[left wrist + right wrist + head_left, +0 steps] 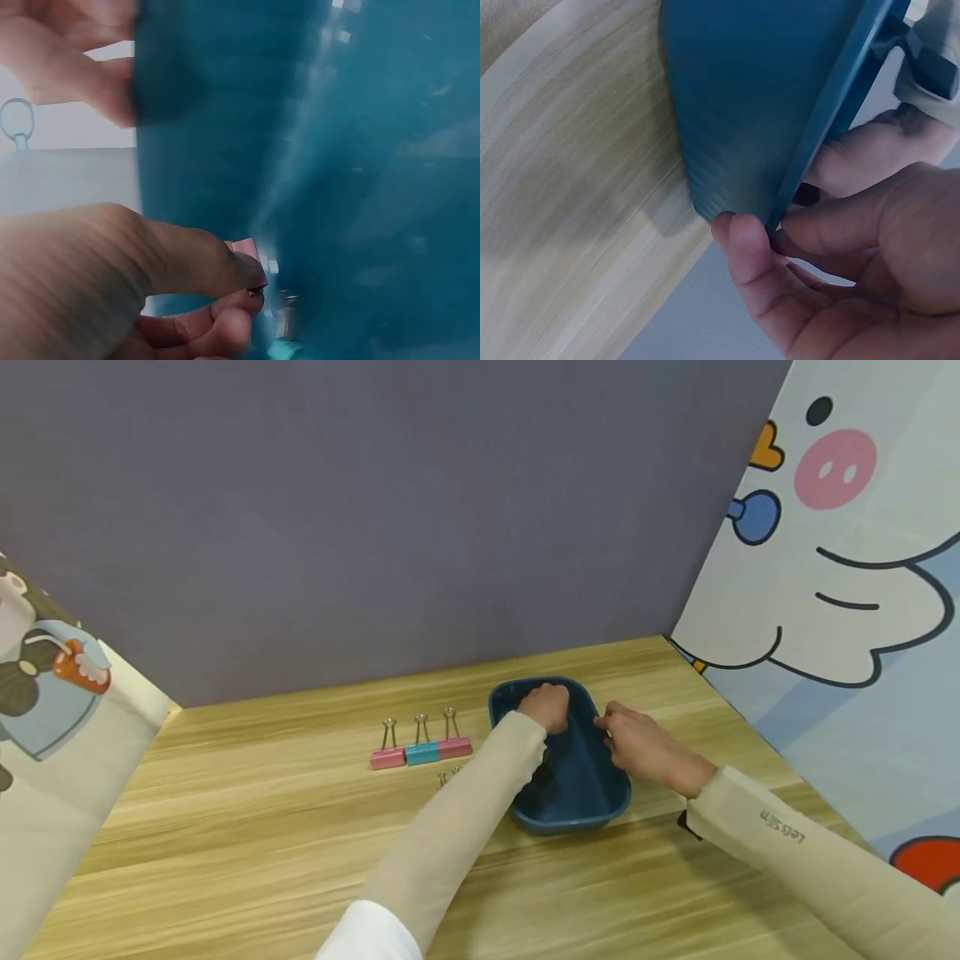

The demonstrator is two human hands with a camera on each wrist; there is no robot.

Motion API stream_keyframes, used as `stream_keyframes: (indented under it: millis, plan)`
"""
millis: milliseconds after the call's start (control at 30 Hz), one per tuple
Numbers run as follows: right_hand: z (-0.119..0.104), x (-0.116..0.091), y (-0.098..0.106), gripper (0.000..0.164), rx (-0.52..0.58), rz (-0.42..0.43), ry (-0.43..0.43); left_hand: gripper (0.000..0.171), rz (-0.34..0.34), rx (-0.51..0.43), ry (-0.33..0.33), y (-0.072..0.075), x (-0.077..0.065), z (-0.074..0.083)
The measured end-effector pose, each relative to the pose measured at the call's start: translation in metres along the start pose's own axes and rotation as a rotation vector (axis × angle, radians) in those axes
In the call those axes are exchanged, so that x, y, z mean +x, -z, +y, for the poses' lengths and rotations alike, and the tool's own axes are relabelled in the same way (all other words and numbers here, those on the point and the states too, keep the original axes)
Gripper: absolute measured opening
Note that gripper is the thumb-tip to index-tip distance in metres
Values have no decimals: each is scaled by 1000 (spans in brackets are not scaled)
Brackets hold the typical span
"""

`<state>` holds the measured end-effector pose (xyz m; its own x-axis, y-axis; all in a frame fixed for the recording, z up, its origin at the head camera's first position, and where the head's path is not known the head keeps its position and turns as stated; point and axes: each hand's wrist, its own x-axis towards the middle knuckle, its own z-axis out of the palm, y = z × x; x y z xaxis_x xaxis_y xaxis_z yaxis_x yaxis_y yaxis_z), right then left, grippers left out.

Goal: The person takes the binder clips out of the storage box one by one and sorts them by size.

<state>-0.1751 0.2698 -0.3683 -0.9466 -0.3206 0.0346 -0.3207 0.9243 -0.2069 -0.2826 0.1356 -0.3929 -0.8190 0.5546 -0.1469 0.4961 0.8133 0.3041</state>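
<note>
A deep blue plastic bin (581, 781) stands on the wooden table. My left hand (547, 707) reaches down inside it toward the far end. In the left wrist view, its thumb and fingers pinch a pink binder clip (247, 253), mostly covered by the hand. A teal piece (283, 349) with metal beside it shows below, in the bin. My right hand (643, 750) grips the bin's right rim, fingertips outside and thumb at the inner side. Left of the bin, a pink clip (387, 758), a blue clip (422, 753) and another pink clip (454, 747) stand in a row.
Small metal clip handles (442, 778) poke out beside my left sleeve, their bodies hidden behind it. A grey panel (390, 527) rises along the table's back edge. A cartoon-printed panel (817, 593) stands on the right, another (67, 760) on the left.
</note>
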Motion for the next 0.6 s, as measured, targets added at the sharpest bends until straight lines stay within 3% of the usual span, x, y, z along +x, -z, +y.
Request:
stream_keyframes:
  millis: [300,600]
  plan:
    - [-1,0,1,33,-20,11,26,46,7,-20,-99,31,-23,-1]
    - [1,0,-1,32,1,30,34,39,46,-87,-144,52,-50,0]
